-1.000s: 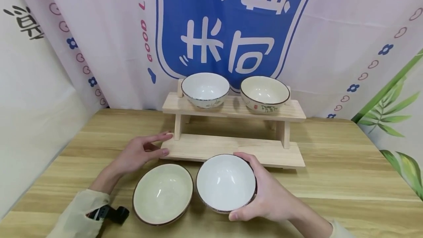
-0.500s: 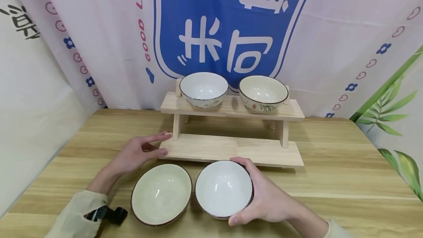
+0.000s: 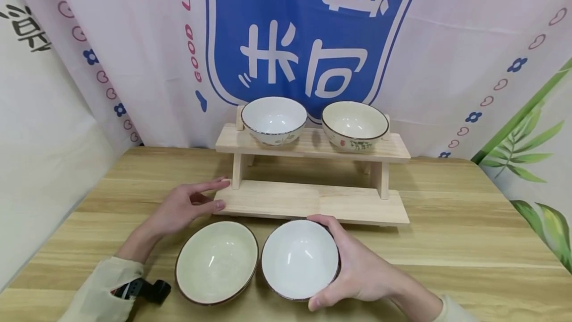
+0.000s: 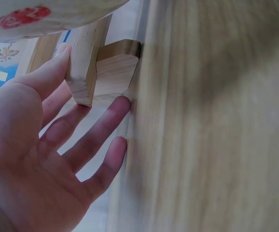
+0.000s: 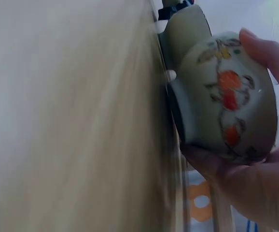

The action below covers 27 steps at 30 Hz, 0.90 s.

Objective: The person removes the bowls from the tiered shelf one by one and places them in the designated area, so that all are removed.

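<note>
My right hand grips a white bowl with a dark rim, thumb at its near side and fingers round the far right. Orange and red painted fruit shows on this bowl's outside in the right wrist view; whether its foot touches the table I cannot tell. Left of it, very close, sits a pale green bowl with a brown rim. My left hand holds the left end of a two-tier wooden stand's lower board, thumb at the front and index finger at the back.
On the stand's upper board are a white bowl and a cream bowl, both with painted flowers. A printed curtain hangs behind the wooden table. A black strap device is on the left wrist.
The white bowl in my right hand has come down and slightly toward me, away from the stand's lower board. My left hand keeps its place on the board; the view shifts slightly.
</note>
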{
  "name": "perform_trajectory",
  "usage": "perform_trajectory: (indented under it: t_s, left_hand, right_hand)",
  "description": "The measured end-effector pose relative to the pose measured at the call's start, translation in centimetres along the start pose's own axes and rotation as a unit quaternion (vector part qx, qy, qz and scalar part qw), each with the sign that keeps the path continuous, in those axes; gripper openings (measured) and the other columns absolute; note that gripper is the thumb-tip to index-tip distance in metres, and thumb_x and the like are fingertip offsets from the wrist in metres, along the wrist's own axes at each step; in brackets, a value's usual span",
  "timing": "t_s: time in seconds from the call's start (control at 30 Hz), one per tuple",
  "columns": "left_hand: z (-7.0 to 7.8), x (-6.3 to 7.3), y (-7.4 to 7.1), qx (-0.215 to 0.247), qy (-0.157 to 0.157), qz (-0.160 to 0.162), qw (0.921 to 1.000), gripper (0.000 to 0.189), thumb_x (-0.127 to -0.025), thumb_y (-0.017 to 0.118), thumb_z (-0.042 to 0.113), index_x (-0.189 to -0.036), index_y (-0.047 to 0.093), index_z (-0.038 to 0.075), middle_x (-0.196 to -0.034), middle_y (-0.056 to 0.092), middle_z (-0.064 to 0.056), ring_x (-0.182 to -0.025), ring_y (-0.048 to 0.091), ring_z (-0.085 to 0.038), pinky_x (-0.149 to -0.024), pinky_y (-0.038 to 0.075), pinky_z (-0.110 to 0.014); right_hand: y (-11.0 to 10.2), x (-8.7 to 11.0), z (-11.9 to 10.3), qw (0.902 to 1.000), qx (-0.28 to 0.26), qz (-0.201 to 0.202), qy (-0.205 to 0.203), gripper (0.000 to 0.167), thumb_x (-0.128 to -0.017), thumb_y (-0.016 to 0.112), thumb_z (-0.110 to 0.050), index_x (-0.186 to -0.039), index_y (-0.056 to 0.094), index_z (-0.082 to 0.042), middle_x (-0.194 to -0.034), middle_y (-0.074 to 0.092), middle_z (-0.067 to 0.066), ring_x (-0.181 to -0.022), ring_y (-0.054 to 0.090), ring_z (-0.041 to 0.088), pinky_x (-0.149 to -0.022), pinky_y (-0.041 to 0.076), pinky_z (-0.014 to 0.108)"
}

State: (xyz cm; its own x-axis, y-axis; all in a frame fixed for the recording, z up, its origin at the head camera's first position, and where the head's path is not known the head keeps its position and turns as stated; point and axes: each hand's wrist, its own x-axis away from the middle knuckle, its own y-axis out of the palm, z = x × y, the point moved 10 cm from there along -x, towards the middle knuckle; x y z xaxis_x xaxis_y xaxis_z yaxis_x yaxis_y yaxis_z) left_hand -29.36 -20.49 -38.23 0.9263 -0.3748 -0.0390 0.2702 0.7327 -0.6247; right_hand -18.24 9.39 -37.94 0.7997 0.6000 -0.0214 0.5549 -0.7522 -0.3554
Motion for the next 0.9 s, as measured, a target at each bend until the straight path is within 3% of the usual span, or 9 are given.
perform_trajectory:
  t_s: [0.2,0.63,0.9]
  left_hand:
    - [-0.07,0.09,-0.1,0.0,-0.005,-0.001,1.0,0.053,-0.1,0.075,0.034,-0.15,0.063,0.024,-0.167,0.047,-0.007,-0.102,0.07,-0.02,-0.084,0.058,-0.025]
    - [0.16,-0.01,-0.03,-0.004,0.001,-0.001,1.0,0.052,-0.1,0.075,0.034,-0.15,0.063,0.023,-0.167,0.047,-0.008,-0.102,0.07,-0.019,-0.085,0.058,-0.024]
    - [-0.03,-0.05,-0.02,-0.006,-0.006,0.0,1.0,0.052,-0.1,0.075,0.035,-0.15,0.063,0.025,-0.167,0.047,-0.007,-0.103,0.07,-0.019,-0.085,0.057,-0.025]
  right_hand:
    - [-0.02,0.07,0.28,0.9995,0.02,-0.012,0.021,0.118,-0.065,0.103,-0.026,-0.158,0.03,-0.022,-0.15,0.052,0.003,-0.129,0.063,0.018,-0.109,0.048,0.023]
    - [0.36,0.08,-0.11,0.999,0.038,-0.018,0.016,0.121,-0.067,0.103,-0.029,-0.16,0.026,-0.017,-0.149,0.055,0.002,-0.127,0.064,0.016,-0.109,0.049,0.026]
    - [0.32,0.2,-0.11,0.9952,0.089,-0.005,0.041,0.128,-0.065,0.103,-0.04,-0.163,0.024,-0.021,-0.147,0.056,-0.002,-0.128,0.063,0.015,-0.112,0.049,0.033]
